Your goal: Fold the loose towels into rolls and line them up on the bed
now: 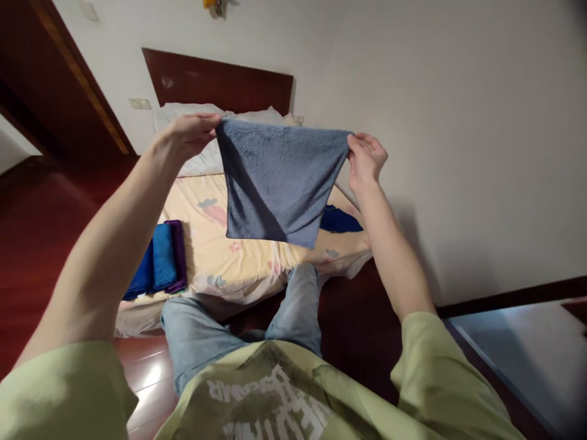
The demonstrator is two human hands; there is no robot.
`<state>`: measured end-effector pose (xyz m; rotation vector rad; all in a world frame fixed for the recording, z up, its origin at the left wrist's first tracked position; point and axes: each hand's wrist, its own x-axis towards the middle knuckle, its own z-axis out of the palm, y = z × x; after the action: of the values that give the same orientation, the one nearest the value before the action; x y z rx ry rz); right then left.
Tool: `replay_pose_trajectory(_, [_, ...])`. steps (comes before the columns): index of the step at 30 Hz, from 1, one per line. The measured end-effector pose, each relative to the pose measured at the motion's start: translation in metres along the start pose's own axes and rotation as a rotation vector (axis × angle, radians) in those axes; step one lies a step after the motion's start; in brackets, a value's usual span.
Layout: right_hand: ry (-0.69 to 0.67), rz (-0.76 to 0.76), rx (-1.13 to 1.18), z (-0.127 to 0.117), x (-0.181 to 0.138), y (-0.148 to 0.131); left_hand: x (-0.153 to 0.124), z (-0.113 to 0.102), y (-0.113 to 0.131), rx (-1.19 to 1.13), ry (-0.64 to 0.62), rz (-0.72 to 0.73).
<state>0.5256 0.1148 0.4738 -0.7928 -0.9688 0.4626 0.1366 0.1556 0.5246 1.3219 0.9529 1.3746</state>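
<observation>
A grey-blue towel (279, 177) hangs spread out in the air above the bed, its top edge stretched between my two hands. My left hand (195, 131) pinches the upper left corner. At the upper right corner, my right hand (367, 156) is closed on the cloth between thumb and fingers. The lower edge of the towel hangs free. Behind its right side a dark blue cloth (340, 220) lies on the bed, partly hidden.
The bed (206, 244) has a yellow patterned sheet, white pillows (202, 160) and a dark wooden headboard (220, 79). Folded blue towels (164, 256) and a purple towel (178, 256) lie at its left edge. A white wall (458, 134) stands close on the right.
</observation>
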Motion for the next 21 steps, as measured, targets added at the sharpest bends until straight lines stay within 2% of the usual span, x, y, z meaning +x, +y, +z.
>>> replay_pose_trajectory(3, [-0.051, -0.014, -0.008, -0.004, 0.0, -0.005, -0.006, 0.001, 0.001, 0.04, 0.021, 0.001])
replay_pose_trajectory(8, [-0.059, 0.036, -0.007, -0.011, -0.007, -0.01, -0.013, 0.004, -0.001, 0.124, 0.121, 0.033])
replay_pose_trajectory(15, [-0.086, 0.088, 0.01, -0.017, -0.015, -0.006, -0.021, 0.0, -0.007, 0.21, 0.188, -0.001])
replay_pose_trajectory(18, [-0.125, 0.152, 0.037, -0.021, -0.024, -0.013, -0.033, -0.006, -0.005, 0.222, 0.18, 0.013])
replay_pose_trajectory(21, [-0.155, 0.217, 0.048, -0.031, -0.04, -0.021, -0.054, -0.019, -0.004, 0.271, 0.114, 0.043])
